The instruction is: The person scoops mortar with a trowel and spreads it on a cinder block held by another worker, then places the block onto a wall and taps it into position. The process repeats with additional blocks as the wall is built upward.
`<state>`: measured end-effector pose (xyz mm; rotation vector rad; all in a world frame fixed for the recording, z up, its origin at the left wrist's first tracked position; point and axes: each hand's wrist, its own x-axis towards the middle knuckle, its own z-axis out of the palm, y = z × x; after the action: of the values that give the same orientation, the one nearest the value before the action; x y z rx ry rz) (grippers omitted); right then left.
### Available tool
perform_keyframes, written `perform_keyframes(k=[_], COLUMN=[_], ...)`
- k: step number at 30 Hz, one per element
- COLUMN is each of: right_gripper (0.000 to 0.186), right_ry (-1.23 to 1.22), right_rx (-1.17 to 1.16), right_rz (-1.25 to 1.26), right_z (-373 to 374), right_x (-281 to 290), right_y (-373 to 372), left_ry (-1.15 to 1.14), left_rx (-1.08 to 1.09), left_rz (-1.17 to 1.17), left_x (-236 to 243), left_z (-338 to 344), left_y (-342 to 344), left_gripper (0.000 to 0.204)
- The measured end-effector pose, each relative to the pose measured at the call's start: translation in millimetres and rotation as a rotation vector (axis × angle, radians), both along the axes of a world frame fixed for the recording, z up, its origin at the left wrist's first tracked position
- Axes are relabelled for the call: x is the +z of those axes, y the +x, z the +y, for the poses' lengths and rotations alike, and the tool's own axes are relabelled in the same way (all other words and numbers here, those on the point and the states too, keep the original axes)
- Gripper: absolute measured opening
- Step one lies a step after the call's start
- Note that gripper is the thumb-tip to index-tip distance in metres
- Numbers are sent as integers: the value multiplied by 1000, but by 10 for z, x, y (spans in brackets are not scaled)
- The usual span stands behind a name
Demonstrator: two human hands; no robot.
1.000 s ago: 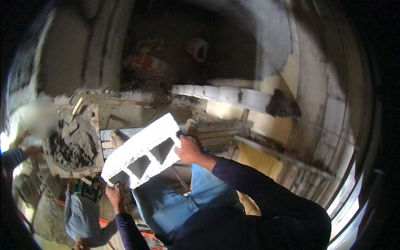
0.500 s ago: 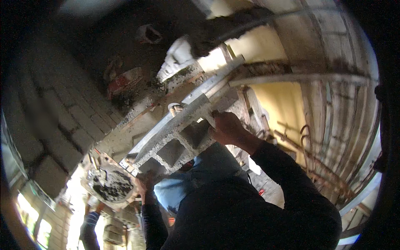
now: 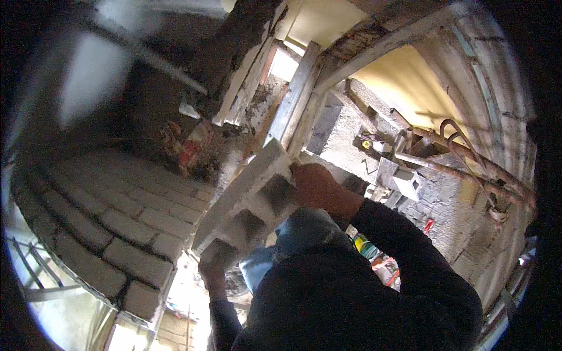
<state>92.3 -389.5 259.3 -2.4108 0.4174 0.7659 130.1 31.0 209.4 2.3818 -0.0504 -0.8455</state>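
Note:
A grey hollow concrete block [image 3: 240,196] is held slantwise in front of my body, its open cells turned toward me. My right hand [image 3: 324,186] is closed around its upper right end. At the lower left end my left hand [image 3: 212,274] grips the block, with part of its fingers hidden behind it. Below the block, my light blue trouser leg [image 3: 310,231] shows. The block's left face runs close to a wall of laid blocks in the view, but I cannot tell whether they touch.
The wall of laid blocks [image 3: 140,222] curves along the left. Beyond my hands stands a wooden post [image 3: 295,96]. Rusty bent pipes [image 3: 462,161] lean on the right near a yellow panel [image 3: 404,76]. Small items, including a red one [image 3: 429,224], lie on the rough floor.
My view has turned, and the block now hangs at a steeper slant, still in both hands. The mortar tub and another person's arm at lower left have mostly gone from sight.

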Motion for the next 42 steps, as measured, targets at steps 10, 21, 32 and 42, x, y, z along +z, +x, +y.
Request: perform_keyframes(k=[10, 21, 32, 42], right_gripper=[57, 69, 58, 48], right_ry=[129, 85, 8, -32], right_rx=[-227, -301, -169, 11], right_rz=[75, 219, 100, 156], right_z=[-409, -297, -245, -1121], right_x=[-42, 64, 317, 368], right_y=[-362, -717, -491, -14], left_ry=[-14, -164, -208, 211], left_rx=[70, 126, 174, -420], left_rz=[71, 194, 303, 65], left_x=[34, 414, 287, 363], left_z=[-309, -674, -395, -1258], left_y=[122, 176, -74, 6], left_gripper=[36, 32, 36, 28])
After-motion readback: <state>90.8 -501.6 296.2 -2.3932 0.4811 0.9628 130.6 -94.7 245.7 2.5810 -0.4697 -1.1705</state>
